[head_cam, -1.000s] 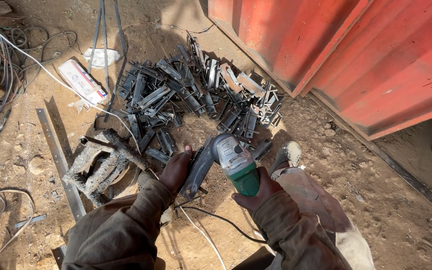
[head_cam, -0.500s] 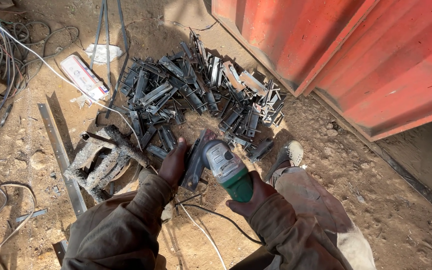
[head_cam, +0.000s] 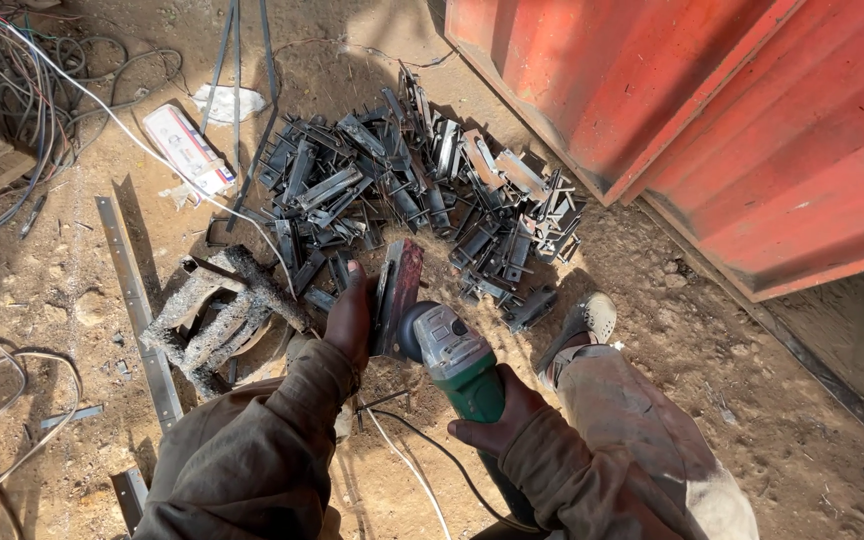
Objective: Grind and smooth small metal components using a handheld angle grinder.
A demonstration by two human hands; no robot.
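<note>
An angle grinder (head_cam: 449,352) is held low over sandy ground (head_cam: 712,400), just in front of the person's knees. Its green rear body is gripped by the right hand (head_cam: 497,420), the fingers clenched around it. The grey head points up and left, and the disc guard (head_cam: 397,292) is seen nearly edge-on, reddish on its outer face. The left hand (head_cam: 350,318) is laid against the left side of the guard, fingers curled around its edge; whether the disc itself is touched cannot be told. A black cord (head_cam: 442,455) is trailed from the grinder back toward the person, beside a white cable (head_cam: 407,465).

Just beyond the disc, a pile of dark metal brackets (head_cam: 402,190) is spread on the ground, reaching toward a red container wall (head_cam: 712,120). To the left of the left hand, a rough, slag-crusted metal frame (head_cam: 222,315) is lying, with a flat steel strip (head_cam: 137,305) beside it. Further left and up, a white box (head_cam: 187,148) and a tangle of wires (head_cam: 22,90) are seen. A dusty shoe (head_cam: 582,325) is planted to the right of the grinder, near the edge of the pile. Both arms are covered by brown sleeves (head_cam: 252,460).
</note>
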